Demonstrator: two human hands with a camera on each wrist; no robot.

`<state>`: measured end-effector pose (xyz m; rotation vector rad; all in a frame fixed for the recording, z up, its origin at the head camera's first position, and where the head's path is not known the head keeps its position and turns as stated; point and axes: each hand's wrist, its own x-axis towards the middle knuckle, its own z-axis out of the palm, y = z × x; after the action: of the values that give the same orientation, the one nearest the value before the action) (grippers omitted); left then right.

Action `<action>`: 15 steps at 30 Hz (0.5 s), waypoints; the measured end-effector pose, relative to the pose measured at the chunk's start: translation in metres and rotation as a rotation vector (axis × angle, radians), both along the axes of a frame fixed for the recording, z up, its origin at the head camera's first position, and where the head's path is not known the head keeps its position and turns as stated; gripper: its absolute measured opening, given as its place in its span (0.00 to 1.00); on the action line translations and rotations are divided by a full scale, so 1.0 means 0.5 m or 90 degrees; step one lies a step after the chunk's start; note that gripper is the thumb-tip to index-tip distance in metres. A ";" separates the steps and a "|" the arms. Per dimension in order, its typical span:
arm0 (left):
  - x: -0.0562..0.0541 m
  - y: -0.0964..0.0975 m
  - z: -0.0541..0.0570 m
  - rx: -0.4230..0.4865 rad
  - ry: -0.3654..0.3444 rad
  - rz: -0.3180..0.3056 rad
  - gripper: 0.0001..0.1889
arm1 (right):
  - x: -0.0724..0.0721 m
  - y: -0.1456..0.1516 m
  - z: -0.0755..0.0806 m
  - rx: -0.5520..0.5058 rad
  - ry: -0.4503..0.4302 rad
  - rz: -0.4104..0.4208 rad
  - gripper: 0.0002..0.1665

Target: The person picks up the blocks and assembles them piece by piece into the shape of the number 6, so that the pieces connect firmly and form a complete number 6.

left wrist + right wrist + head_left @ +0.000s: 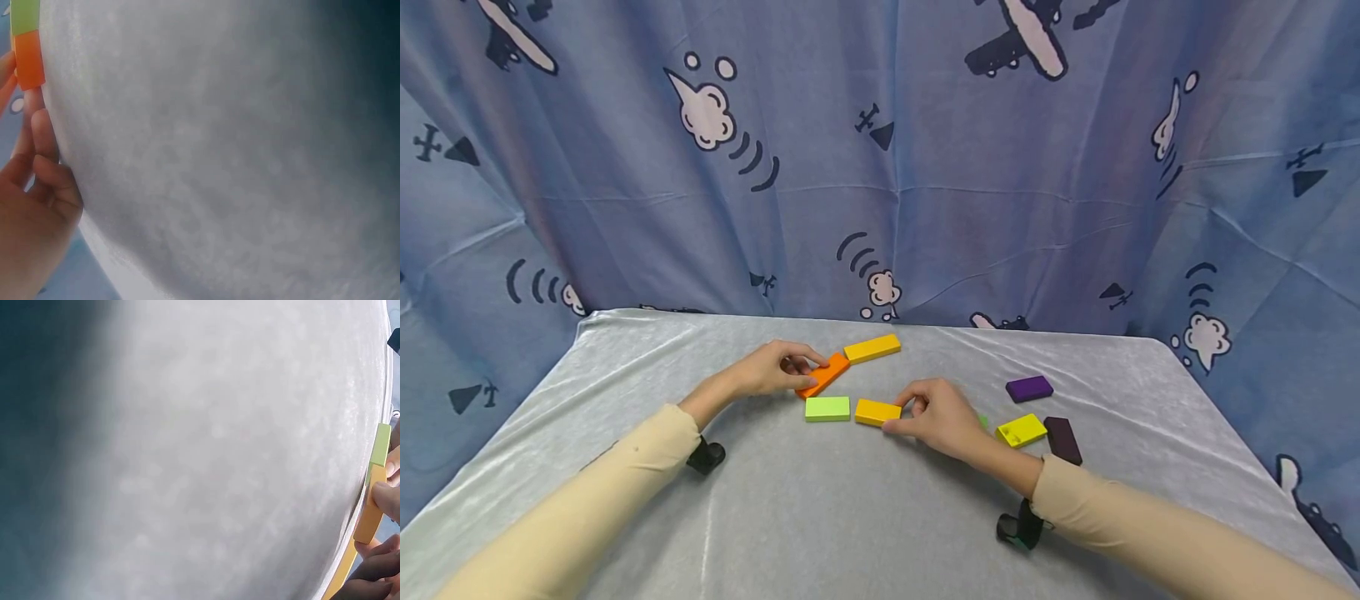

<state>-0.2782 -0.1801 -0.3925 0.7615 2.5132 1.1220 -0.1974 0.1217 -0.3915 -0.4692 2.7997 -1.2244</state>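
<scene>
My left hand (778, 367) pinches a long orange block (824, 376) lying at a slant, its near end by a light green block (827, 409). In the left wrist view the orange block (30, 59) lines up with the green block (25, 15). My right hand (946, 417) holds an amber-yellow block (877, 412) by its right end, thumb in front and fingers behind. A narrow gap separates this block from the green one. A longer yellow block (872, 348) lies behind, its left end at the orange block's far end.
To the right lie a purple block (1030, 388), a bright yellow block (1022, 430) and a dark maroon block (1063, 440). A bit of another green block (982, 421) shows behind my right hand. Grey cloth (790, 517) covers the table; a blue patterned curtain (820, 167) hangs behind.
</scene>
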 end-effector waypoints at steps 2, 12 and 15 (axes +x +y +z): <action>0.000 0.000 0.000 0.000 0.002 -0.001 0.17 | -0.001 -0.002 -0.002 0.002 0.001 -0.004 0.14; -0.002 -0.002 -0.004 0.003 0.008 -0.006 0.17 | -0.003 -0.010 -0.004 0.007 -0.014 -0.024 0.14; -0.003 -0.001 -0.005 0.004 0.007 -0.007 0.17 | -0.002 -0.010 -0.004 0.007 -0.013 -0.024 0.14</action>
<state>-0.2795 -0.1807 -0.3948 0.7843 2.5133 1.1263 -0.1985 0.1165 -0.3935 -0.4028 2.8088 -1.2132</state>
